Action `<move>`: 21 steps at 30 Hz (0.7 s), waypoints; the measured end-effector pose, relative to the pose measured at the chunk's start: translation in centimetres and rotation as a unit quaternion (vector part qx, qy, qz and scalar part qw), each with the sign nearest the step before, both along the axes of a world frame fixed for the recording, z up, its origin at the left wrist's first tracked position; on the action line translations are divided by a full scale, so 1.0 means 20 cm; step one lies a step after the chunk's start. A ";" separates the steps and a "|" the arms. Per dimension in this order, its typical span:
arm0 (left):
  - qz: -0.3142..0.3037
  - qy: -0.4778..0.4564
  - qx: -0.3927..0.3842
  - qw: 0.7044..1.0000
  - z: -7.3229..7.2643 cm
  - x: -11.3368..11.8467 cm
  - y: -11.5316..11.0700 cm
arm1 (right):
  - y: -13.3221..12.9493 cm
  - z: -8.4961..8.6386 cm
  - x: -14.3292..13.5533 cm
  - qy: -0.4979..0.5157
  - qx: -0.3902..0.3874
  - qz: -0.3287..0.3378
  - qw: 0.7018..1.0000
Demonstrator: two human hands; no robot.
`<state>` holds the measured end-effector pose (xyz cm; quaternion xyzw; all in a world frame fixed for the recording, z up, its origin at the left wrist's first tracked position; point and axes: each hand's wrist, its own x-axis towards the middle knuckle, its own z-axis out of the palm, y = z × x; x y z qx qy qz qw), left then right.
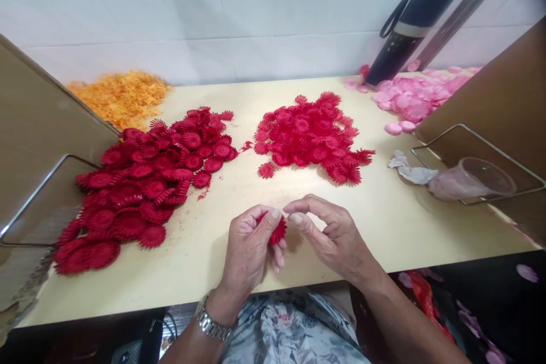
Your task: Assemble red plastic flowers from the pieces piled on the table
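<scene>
My left hand (251, 247) holds a small red fringed petal disc (279, 231) between thumb and fingers, above the front part of the table. Close to the disc's right edge is my right hand (330, 233), its thumb and index fingertips brought together in a pinch. Whatever sits between those tips is too small to make out. Beyond the hands lies a pile of bright red fringed discs (305, 136). To the left spreads a larger heap of darker red fringed discs (140, 182), some nested in stacks.
Orange petals (123, 96) lie at the back left, pink petal discs (413, 96) at the back right. A dark blue bottle (409, 28) leans by the wall. Cardboard panels (490, 96) flank the table (205, 273). A clear plastic cup (482, 176) lies tipped beside crumpled tissue (409, 169) and a wire frame.
</scene>
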<state>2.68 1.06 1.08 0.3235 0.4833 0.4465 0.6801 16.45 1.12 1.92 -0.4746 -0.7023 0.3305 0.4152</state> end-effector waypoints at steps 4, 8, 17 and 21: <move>0.003 -0.019 0.046 0.999 -0.01 0.01 0.00 | 0.00 -0.01 -0.03 -0.048 -0.014 -0.016 0.999; -0.019 -0.068 0.018 0.997 -0.01 0.02 -0.01 | 0.02 -0.04 -0.03 -0.100 0.000 0.005 0.995; -0.037 -0.096 -0.011 0.995 0.00 0.01 -0.03 | 0.01 -0.07 0.00 -0.117 0.051 0.021 0.992; -0.035 -0.082 -0.007 0.996 -0.01 0.02 -0.03 | 0.01 -0.08 -0.01 -0.148 0.089 -0.010 0.985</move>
